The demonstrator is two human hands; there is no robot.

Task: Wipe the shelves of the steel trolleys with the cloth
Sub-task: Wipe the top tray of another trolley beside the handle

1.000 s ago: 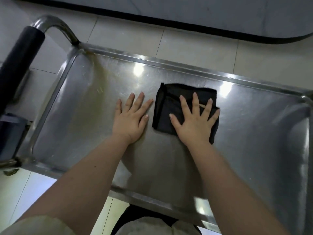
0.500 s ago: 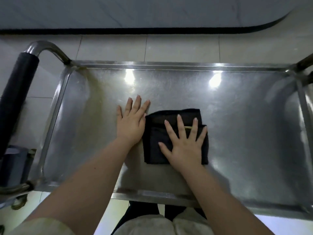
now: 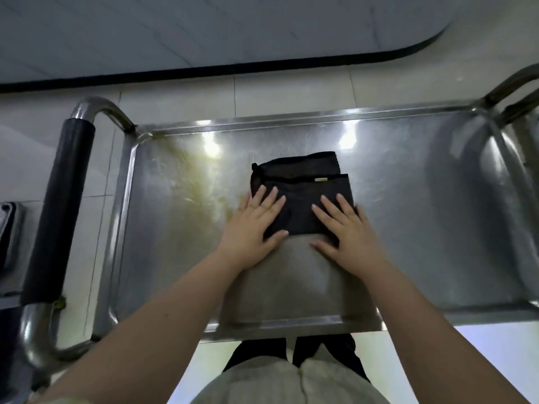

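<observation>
A folded black cloth [image 3: 303, 182] lies flat near the middle of the steel trolley's top shelf [image 3: 437, 205]. My left hand [image 3: 250, 225] rests flat on the cloth's near left corner, fingers spread, thumb across its near edge. My right hand [image 3: 350, 234] presses flat on the near right corner, fingers apart. Neither hand curls around the fabric. A yellowish smear [image 3: 198, 176] marks the shelf left of the cloth.
The trolley's push handle with a black grip [image 3: 58, 211] runs along the left side. Steel posts [image 3: 510, 91] rise at the far right corner. A raised rim rings the shelf. Tiled floor and a dark-edged wall base lie beyond; a dark object [image 3: 8, 228] sits far left.
The right hand first drew the cloth toward me, and the cloth now lies farther out with a longer part showing. My left hand has moved from the bare steel onto the cloth.
</observation>
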